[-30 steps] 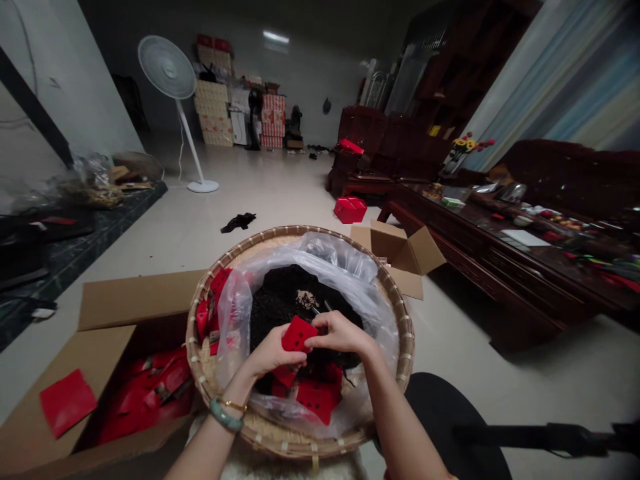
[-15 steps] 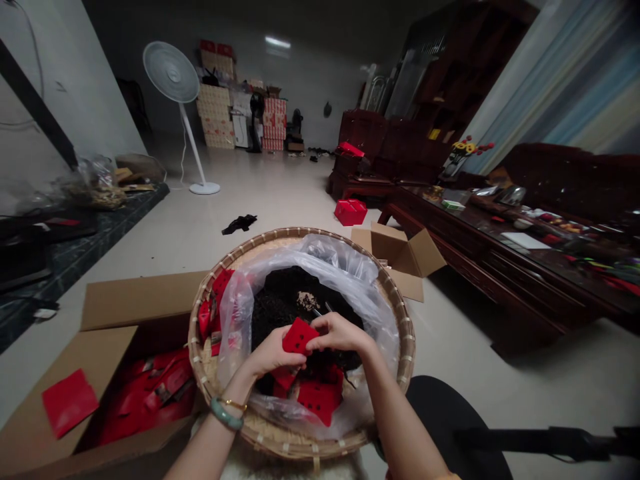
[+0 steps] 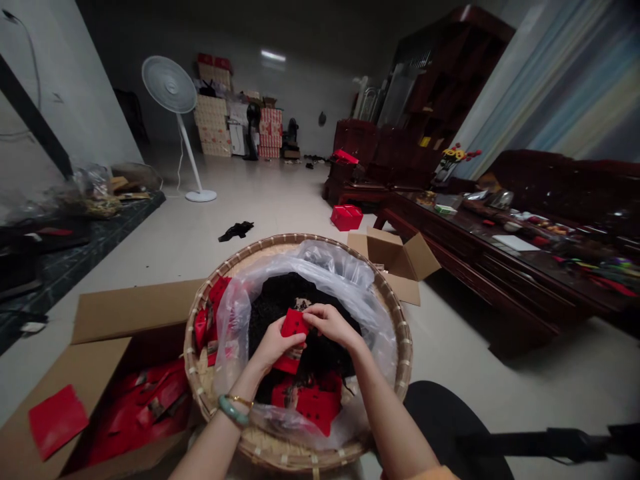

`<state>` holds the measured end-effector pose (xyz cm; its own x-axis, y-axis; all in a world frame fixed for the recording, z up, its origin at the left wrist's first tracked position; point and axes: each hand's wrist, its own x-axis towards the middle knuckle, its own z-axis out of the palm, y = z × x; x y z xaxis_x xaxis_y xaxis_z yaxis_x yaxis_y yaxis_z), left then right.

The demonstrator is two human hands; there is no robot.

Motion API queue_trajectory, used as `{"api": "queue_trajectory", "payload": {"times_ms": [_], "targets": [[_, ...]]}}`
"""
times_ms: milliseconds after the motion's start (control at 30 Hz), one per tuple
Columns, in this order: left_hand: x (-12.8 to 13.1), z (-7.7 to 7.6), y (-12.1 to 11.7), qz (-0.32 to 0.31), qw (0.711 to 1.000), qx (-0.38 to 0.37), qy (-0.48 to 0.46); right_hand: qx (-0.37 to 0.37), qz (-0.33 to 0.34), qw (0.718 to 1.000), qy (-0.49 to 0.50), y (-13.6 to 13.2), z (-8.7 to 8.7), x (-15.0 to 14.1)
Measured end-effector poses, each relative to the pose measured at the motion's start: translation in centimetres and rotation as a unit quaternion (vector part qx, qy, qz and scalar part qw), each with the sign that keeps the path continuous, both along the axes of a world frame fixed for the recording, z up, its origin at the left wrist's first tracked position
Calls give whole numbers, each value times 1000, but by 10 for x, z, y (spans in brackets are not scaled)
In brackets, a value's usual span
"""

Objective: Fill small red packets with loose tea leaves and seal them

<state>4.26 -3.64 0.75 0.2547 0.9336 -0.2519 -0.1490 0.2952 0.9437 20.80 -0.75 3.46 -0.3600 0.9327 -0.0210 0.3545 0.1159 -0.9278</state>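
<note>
My left hand [image 3: 274, 345], with a green bangle at its wrist, grips a small red packet [image 3: 291, 324] marked with dark dots. My right hand [image 3: 333, 323] pinches the packet's upper right edge. Both hands are over a round woven bamboo basket [image 3: 406, 340] lined with a clear plastic bag [image 3: 234, 323]. Inside the bag lies a heap of loose black material, like dried leaves [image 3: 280, 288], with a pale patch [image 3: 302, 303] just behind my fingers. More red packets [image 3: 320, 403] lie at the bag's near side. Others [image 3: 216, 300] sit between bag and rim at the left.
Left of the basket stands an open cardboard box [image 3: 140, 295] full of red packets, one packet [image 3: 59, 420] on its flap. A smaller open box [image 3: 395, 257] is behind right, beside a dark wooden table [image 3: 465, 273]. A black round seat [image 3: 450, 427] is near right.
The packet has turned more upright in my left hand. My right hand has shifted from its lower side to its top edge. The whole view has tilted slightly.
</note>
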Motion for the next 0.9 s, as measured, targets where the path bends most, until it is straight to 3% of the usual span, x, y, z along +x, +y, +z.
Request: {"api": "queue_trajectory", "payload": {"times_ms": [133, 233, 333, 433, 567, 700, 800, 900], "targets": [[3, -2, 6, 21, 1000, -16, -15, 59, -103, 993, -22, 3, -8, 7], [1, -5, 6, 35, 999, -20, -16, 103, -173, 965, -171, -6, -19, 22], [0, -7, 0, 55, 998, 30, 1, 93, -172, 907, -372, -22, -30, 33], [0, -7, -7, 68, 988, 134, 41, 74, -160, 876, -448, -31, -38, 34], [-2, -6, -11, 67, 976, 181, 99, 62, -183, 894, -405, -31, -45, 33], [-3, -6, -9, 57, 986, 129, 85, 78, -199, 943, -255, -29, -42, 42], [-2, -5, -9, 37, 997, 57, 35, 57, -139, 981, -121, -32, -27, 51], [1, -2, -9, 18, 999, 25, 9, 41, -62, 995, -60, -35, -5, 53]]}}
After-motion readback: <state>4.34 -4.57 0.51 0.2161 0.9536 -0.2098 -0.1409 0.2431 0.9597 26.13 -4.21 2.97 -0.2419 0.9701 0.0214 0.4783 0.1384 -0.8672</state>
